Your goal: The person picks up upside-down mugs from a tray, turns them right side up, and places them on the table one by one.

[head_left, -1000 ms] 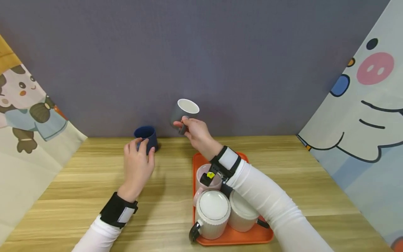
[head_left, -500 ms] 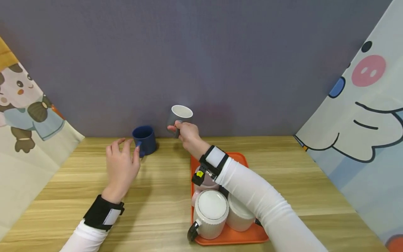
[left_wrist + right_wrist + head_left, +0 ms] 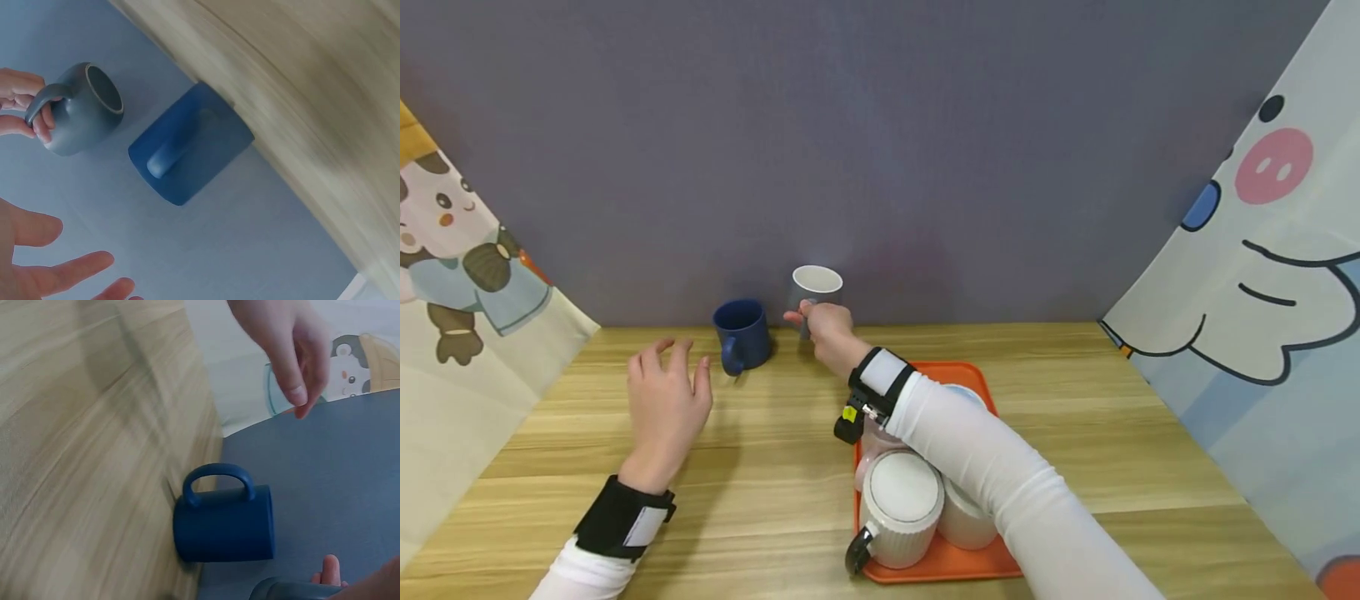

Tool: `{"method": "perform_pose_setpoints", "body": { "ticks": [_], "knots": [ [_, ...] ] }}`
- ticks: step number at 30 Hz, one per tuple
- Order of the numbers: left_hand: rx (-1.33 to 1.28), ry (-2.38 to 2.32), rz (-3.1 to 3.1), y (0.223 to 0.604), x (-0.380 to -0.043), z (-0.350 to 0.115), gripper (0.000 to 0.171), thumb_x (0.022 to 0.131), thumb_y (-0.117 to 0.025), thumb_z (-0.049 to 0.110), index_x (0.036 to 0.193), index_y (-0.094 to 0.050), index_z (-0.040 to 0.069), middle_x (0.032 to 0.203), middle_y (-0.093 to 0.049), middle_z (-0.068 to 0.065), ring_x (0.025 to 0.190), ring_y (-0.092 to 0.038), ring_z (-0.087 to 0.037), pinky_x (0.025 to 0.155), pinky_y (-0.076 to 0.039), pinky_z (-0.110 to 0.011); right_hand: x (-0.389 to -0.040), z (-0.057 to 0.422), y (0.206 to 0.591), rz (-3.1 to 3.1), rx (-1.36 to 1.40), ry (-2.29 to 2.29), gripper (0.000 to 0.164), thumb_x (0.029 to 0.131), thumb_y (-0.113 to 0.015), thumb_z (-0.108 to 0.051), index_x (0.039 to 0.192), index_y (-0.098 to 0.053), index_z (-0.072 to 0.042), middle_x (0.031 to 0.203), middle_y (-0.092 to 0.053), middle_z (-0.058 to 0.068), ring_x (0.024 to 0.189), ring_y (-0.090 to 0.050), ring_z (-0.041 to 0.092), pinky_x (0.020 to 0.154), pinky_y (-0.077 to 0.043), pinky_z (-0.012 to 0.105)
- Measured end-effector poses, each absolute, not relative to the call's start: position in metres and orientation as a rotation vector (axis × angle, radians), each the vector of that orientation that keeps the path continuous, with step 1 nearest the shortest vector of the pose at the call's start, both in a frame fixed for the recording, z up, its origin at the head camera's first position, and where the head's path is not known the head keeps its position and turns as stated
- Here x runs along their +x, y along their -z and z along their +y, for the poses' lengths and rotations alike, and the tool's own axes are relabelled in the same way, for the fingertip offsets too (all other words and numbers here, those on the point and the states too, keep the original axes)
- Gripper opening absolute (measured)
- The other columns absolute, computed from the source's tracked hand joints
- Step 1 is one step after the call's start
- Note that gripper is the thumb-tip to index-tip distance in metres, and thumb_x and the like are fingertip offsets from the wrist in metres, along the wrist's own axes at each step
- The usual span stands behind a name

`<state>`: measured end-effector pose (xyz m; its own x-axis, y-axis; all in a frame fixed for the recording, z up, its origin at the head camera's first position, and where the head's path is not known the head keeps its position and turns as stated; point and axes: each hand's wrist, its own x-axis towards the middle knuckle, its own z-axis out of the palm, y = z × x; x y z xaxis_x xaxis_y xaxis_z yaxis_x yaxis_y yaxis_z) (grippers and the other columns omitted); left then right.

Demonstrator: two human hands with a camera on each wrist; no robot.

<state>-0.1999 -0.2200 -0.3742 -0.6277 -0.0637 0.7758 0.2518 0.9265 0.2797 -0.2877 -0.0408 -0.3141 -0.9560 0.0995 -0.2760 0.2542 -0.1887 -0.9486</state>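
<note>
My right hand [image 3: 831,332] grips the handle of a dark grey mug [image 3: 84,122] with a pale inside. The mug is held upright near the back wall, right of a dark blue mug [image 3: 748,340]. Standing upright at the table's back edge, the blue mug has its handle turned toward the front; the right wrist view shows that handle [image 3: 219,469] fully. My left hand [image 3: 664,408] hovers to the left and front of the blue mug, apart from it, fingers spread and loosely bent with nothing in them.
An orange tray [image 3: 951,568] lies under my right forearm. On it are an upside-down light grey ribbed mug [image 3: 902,504] with a black handle, another pale mug [image 3: 966,521], and a pink cup [image 3: 874,454]. A grey wall [image 3: 985,167] rises behind the table [image 3: 1112,433].
My right hand has moved left and lower with the grey mug, toward the table near the blue mug. My left hand has drawn away leftward from the blue mug, which stays in place.
</note>
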Motion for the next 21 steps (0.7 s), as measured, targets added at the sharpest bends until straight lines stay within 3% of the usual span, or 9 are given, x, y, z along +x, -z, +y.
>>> {"method": "perform_pose_setpoints", "body": {
  "ticks": [4,8,18,21],
  "knots": [
    [-0.122,0.479,-2.207,0.374,-0.197,-0.225,0.031,0.087,-0.061,0.008,0.107,-0.058,-0.016,0.109,-0.051,-0.039,0.104,-0.043,-0.053,0.088,-0.031,-0.057,-0.286,-0.052,0.319,1.933,0.466,2.317,0.017,0.092,-0.061,-0.011,0.099,-0.065,0.004,0.091,-0.071,0.017,0.079,-0.067,0.017,0.056,-0.030,0.014],
    [-0.112,0.474,-2.209,0.375,-0.195,-0.232,0.031,0.087,-0.060,0.007,0.107,-0.057,-0.017,0.109,-0.051,-0.039,0.104,-0.042,-0.052,0.089,-0.030,-0.057,-0.287,-0.062,0.325,1.914,0.525,2.307,0.013,0.090,-0.061,-0.007,0.097,-0.065,0.003,0.089,-0.071,0.017,0.093,-0.070,0.022,0.063,-0.037,0.015],
    [-0.081,0.428,-2.215,0.375,-0.189,-0.245,0.032,0.087,-0.059,0.008,0.106,-0.056,-0.017,0.107,-0.051,-0.040,0.103,-0.043,-0.051,0.088,-0.029,-0.056,-0.291,-0.074,0.344,1.999,0.626,2.228,0.007,0.087,-0.063,-0.004,0.091,-0.066,0.001,0.085,-0.072,0.015,0.091,-0.070,0.018,0.059,-0.030,0.015],
    [-0.078,0.413,-2.205,0.374,-0.187,-0.248,0.032,0.087,-0.059,0.008,0.105,-0.056,-0.018,0.105,-0.052,-0.040,0.102,-0.044,-0.052,0.087,-0.030,-0.057,-0.291,-0.075,0.348,1.998,0.644,2.226,0.006,0.086,-0.063,-0.003,0.090,-0.066,0.000,0.083,-0.073,0.014,0.080,-0.070,0.013,0.055,-0.028,0.014]
  ]
}}
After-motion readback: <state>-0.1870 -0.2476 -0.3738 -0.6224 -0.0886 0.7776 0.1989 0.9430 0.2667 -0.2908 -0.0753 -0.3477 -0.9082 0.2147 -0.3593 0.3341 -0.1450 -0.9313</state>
